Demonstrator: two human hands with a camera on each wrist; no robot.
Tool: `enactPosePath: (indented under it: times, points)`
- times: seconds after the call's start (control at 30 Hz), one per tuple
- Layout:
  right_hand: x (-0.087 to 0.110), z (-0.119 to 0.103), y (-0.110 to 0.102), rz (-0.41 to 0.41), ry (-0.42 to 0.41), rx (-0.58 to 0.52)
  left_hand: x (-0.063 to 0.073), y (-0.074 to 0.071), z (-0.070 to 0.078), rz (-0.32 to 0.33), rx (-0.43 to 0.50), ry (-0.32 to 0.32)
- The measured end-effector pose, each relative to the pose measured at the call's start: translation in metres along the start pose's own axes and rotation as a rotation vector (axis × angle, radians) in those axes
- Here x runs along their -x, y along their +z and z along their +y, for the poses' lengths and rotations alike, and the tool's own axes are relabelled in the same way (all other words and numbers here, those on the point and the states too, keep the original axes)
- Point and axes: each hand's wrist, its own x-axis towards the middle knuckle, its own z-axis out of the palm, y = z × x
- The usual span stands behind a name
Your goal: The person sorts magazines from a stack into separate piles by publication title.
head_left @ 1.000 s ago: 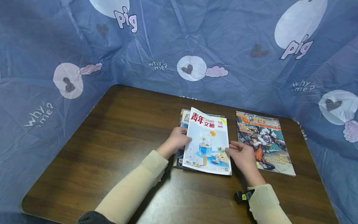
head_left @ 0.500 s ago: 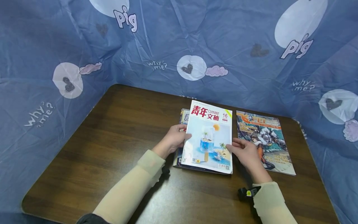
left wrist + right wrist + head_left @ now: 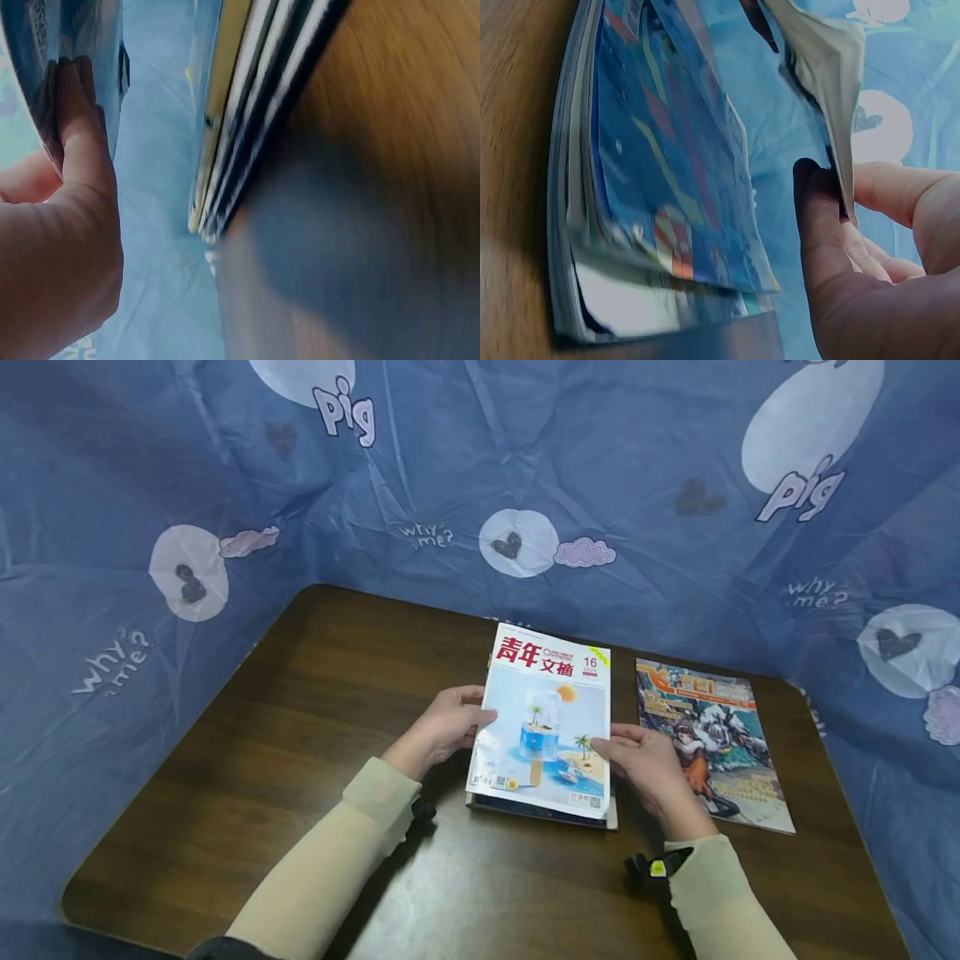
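Between my two hands is a white and light-blue magazine point(image 3: 540, 718) with red title characters and an ice-pop picture on its cover. My left hand point(image 3: 447, 724) pinches its left edge, thumb on the cover and fingers beneath. At the opposite edge my right hand point(image 3: 645, 764) pinches it the same way. Under it lies a stack of magazines point(image 3: 540, 811), mostly hidden in the head view. Both wrist views show a gap between the held magazine and the stack, whose layered page edges point(image 3: 247, 97) and blue top cover point(image 3: 652, 150) are visible.
A colourful comic-style magazine point(image 3: 720, 752) lies flat to the right, partly behind the right hand. The brown wooden table point(image 3: 300, 710) has rounded corners. A blue printed cloth point(image 3: 420, 468) hangs behind and around it.
Both hands first moved the held magazine away from me and upward, then to the left. It now covers the stack's left side, which showed before. The comic-style magazine stayed in place.
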Motion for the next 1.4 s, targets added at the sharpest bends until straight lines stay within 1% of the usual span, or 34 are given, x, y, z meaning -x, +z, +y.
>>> enactPosePath:
  times: [0.23,0.37,0.6,0.8,0.9,1.03,1.17,1.3,1.4]
  points:
    - [0.0,-0.008,0.018,-0.004,-0.03,0.04,0.006,-0.021,0.003,-0.015,0.001,0.026]
    - [-0.002,-0.012,0.032,-0.013,-0.036,0.042,0.009,-0.036,0.005,-0.02,0.0,0.022]
    - [-0.008,-0.023,0.061,-0.051,-0.067,0.031,0.016,-0.066,0.011,0.02,-0.038,0.044]
    - [-0.015,-0.03,0.082,-0.058,-0.068,0.046,0.019,-0.087,0.016,0.038,-0.063,0.031]
    - [-0.017,-0.035,0.096,-0.057,-0.08,0.064,0.02,-0.099,0.018,0.074,-0.097,0.018]
    - [-0.02,-0.042,0.119,-0.05,-0.109,0.082,0.021,-0.119,0.02,0.126,-0.148,0.008]
    - [-0.024,-0.049,0.141,-0.049,-0.137,0.106,0.021,-0.138,0.023,0.18,-0.185,0.011]
    - [-0.029,-0.054,0.157,-0.041,-0.17,0.118,0.017,-0.147,0.025,0.255,-0.227,0.006]
    - [-0.035,-0.056,0.167,-0.042,-0.192,0.125,0.014,-0.153,0.026,0.314,-0.261,-0.018]
